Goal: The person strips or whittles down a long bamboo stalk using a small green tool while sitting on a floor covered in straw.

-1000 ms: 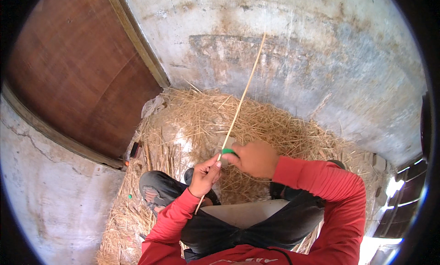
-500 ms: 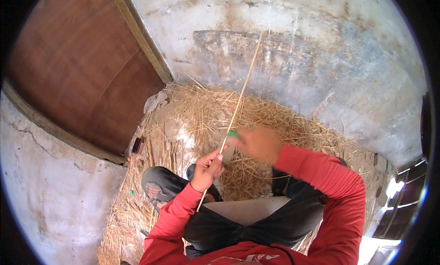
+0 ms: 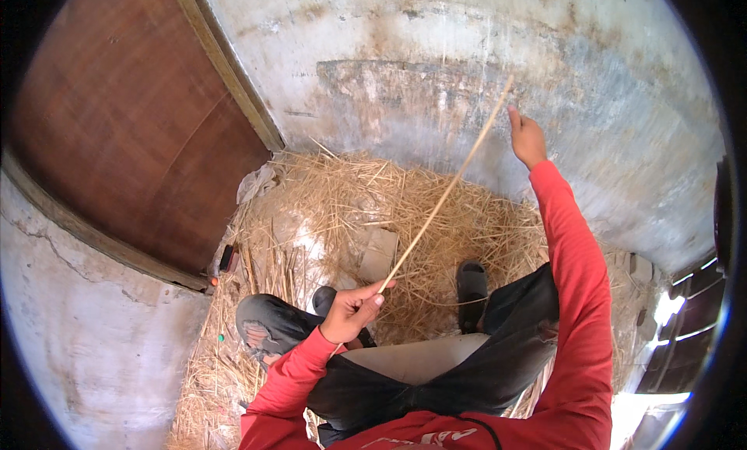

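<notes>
1. Your left hand [image 3: 350,313] pinches the pale stick [image 3: 441,202] between thumb and fingers near its lower end; a short tail runs back from the grip, past your palm, toward your wrist.
2. From that grip the stick's long axis runs forward and to your right, its far tip standing well ahead of the pinch, seen against the wall [image 3: 622,139]. It looks long, thin and nearly straight.
3. Your right hand [image 3: 528,141] is well forward and to the right of the grip, just beside the stick's far end, thumb side toward it. You can't be shown here whether those fingers touch the stick or close on anything; I cannot tell.
4. Pale lettering [image 3: 447,436] marks the front of your red top [image 3: 560,419], behind and to the right of the grip; the lower edge cuts part of it off.
5. Just ahead of your grip lies a flat, pale slab [image 3: 379,254], with loose straw [image 3: 350,178] spread around and beyond it.
6. To the right of your grip is a dark sandal [image 3: 471,283]; far forward and left is a reddish-brown panel [image 3: 140,123].
</notes>
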A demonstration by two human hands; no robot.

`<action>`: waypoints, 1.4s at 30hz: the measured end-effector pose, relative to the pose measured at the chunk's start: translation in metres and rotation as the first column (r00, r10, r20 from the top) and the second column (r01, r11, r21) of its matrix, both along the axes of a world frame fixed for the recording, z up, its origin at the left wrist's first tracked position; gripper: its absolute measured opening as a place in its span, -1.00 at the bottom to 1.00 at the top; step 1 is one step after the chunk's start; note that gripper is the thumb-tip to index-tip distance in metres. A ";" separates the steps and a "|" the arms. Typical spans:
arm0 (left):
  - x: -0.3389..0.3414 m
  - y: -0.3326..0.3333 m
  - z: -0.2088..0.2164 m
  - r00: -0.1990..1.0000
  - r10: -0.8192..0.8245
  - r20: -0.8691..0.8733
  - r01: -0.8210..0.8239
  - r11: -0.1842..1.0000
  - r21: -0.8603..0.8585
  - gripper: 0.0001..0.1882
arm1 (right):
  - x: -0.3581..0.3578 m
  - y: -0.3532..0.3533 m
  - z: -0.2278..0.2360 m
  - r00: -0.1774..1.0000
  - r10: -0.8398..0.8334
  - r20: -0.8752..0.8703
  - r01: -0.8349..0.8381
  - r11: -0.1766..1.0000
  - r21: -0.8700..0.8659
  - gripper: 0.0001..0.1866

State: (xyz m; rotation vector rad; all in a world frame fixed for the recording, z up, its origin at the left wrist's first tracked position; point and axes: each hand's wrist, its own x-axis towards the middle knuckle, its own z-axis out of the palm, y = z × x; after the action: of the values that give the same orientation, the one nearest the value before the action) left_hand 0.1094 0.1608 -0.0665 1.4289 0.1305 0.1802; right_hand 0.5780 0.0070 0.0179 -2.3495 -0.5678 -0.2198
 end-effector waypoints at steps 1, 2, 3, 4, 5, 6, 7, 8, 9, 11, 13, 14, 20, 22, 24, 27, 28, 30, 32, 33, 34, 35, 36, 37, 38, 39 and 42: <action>0.003 -0.001 0.000 0.999 0.044 0.006 -0.044 0.999 -0.003 -0.57 | -0.006 -0.005 0.000 0.999 0.009 0.040 -0.012 0.997 0.082 -0.38; 0.007 -0.003 -0.002 0.996 0.085 0.012 -0.085 0.996 -0.014 -0.57 | -0.015 -0.014 0.000 0.997 0.011 0.080 -0.024 0.987 0.156 -0.36; 0.010 -0.001 -0.007 0.994 0.106 0.002 -0.106 0.994 -0.022 -0.56 | -0.030 -0.016 0.006 0.995 0.055 0.080 -0.068 0.984 0.166 -0.37; 0.012 0.000 -0.007 0.993 0.120 0.004 -0.120 0.992 -0.038 -0.56 | -0.054 -0.009 0.012 0.992 0.106 0.073 -0.117 0.977 0.176 -0.38; 0.016 0.000 -0.006 0.991 0.131 0.006 -0.131 0.990 -0.053 -0.56 | -0.079 -0.002 0.016 0.986 0.153 0.065 -0.163 0.969 0.188 -0.39; 0.019 0.001 -0.005 0.991 0.137 0.007 -0.136 0.988 -0.067 -0.56 | -0.103 0.001 0.015 0.956 0.286 0.064 -0.291 0.952 0.098 -0.40; 0.022 0.001 -0.003 0.990 0.138 -0.001 -0.138 0.989 -0.050 -0.55 | -0.130 0.006 0.012 0.909 0.414 0.050 -0.415 0.909 0.017 -0.41; 0.022 0.002 -0.002 0.987 0.164 0.001 -0.163 0.985 -0.051 -0.55 | -0.165 0.016 0.008 0.846 0.529 0.065 -0.529 0.848 -0.014 -0.44; 0.022 0.002 -0.002 0.982 0.188 0.005 -0.187 0.981 -0.052 -0.55 | -0.204 0.023 0.012 0.786 0.614 -0.069 -0.618 0.783 -0.073 -0.46; 0.027 0.000 -0.001 0.983 0.181 0.022 -0.177 0.977 -0.115 -0.54 | -0.258 0.021 0.004 0.639 0.748 -0.177 -0.767 0.607 -0.208 -0.47; 0.031 -0.001 -0.001 0.989 0.145 0.036 -0.133 0.965 -0.225 -0.52 | -0.278 0.019 -0.008 0.628 0.738 -0.246 -0.778 0.587 -0.224 -0.47; 0.030 0.001 -0.006 0.989 0.142 0.041 -0.129 0.962 -0.240 -0.51 | -0.282 0.021 -0.015 0.618 0.735 -0.280 -0.786 0.574 -0.227 -0.46; 0.019 0.003 -0.016 0.997 0.081 0.011 -0.073 0.936 -0.343 -0.50 | -0.195 0.049 -0.023 0.814 0.578 -0.050 -0.580 0.812 -0.063 -0.44; 0.018 0.002 -0.014 0.997 0.064 0.032 -0.049 0.934 -0.353 -0.48 | -0.206 0.045 -0.025 0.754 0.652 -0.080 -0.657 0.744 -0.123 -0.43; 0.024 0.003 -0.009 0.994 0.109 0.025 -0.089 0.908 -0.410 -0.47 | -0.237 0.036 -0.027 0.668 0.736 -0.109 -0.742 0.647 -0.176 -0.42; 0.024 0.005 -0.005 0.990 0.136 0.043 -0.104 0.895 -0.434 -0.45 | -0.283 0.026 -0.030 0.579 0.804 -0.136 -0.811 0.549 -0.202 -0.42; 0.023 0.006 -0.005 0.989 0.139 0.058 -0.101 0.896 -0.433 -0.44 | -0.279 0.029 -0.029 0.589 0.797 -0.132 -0.803 0.558 -0.209 -0.43; 0.017 0.007 -0.006 0.989 0.146 0.031 -0.118 0.894 -0.431 -0.44 | -0.259 0.039 -0.026 0.659 0.734 -0.166 -0.752 0.635 -0.178 -0.44; 0.018 0.003 -0.007 0.992 0.095 0.084 -0.057 0.926 -0.373 -0.43 | -0.215 0.045 -0.022 0.775 0.587 -0.232 -0.623 0.772 -0.126 -0.45; 0.015 0.000 -0.008 0.990 0.039 0.138 0.005 0.953 -0.304 -0.43 | -0.203 0.041 -0.027 0.777 0.599 -0.194 -0.627 0.763 -0.157 -0.45; 0.014 -0.001 -0.008 0.982 -0.022 0.188 0.066 0.971 -0.231 -0.43 | -0.192 0.035 -0.033 0.777 0.609 -0.157 -0.629 0.754 -0.188 -0.45; 0.017 0.005 -0.006 0.983 0.010 0.185 0.037 0.967 -0.251 -0.43 | -0.187 0.039 -0.035 0.768 0.630 -0.114 -0.639 0.740 -0.209 -0.44; 0.019 0.007 -0.009 0.981 0.062 0.183 -0.006 0.958 -0.287 -0.42 | -0.204 0.043 -0.028 0.763 0.634 -0.128 -0.646 0.737 -0.199 -0.43; 0.022 0.010 -0.011 0.977 0.113 0.180 -0.050 0.945 -0.323 -0.41 | -0.232 0.044 -0.023 0.757 0.637 -0.143 -0.653 0.733 -0.190 -0.42; 0.023 0.009 -0.008 0.978 0.141 0.152 -0.076 0.927 -0.368 -0.41 | -0.248 0.039 -0.020 0.758 0.630 -0.167 -0.652 0.734 -0.190 -0.40; 0.025 0.007 -0.003 0.978 0.168 0.126 -0.102 0.905 -0.413 -0.40 | -0.246 0.038 -0.023 0.775 0.614 -0.149 -0.632 0.756 -0.170 -0.42; 0.024 0.011 0.002 0.975 0.201 0.097 -0.137 0.880 -0.456 -0.41 | -0.235 0.042 -0.023 0.782 0.611 -0.119 -0.615 0.788 0.006 -0.47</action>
State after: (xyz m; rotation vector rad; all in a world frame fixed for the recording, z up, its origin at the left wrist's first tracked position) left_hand 0.1339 0.1719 -0.0649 0.9387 0.1689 0.3714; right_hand 0.3432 0.0487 -0.0056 -2.0556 -1.2476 0.2308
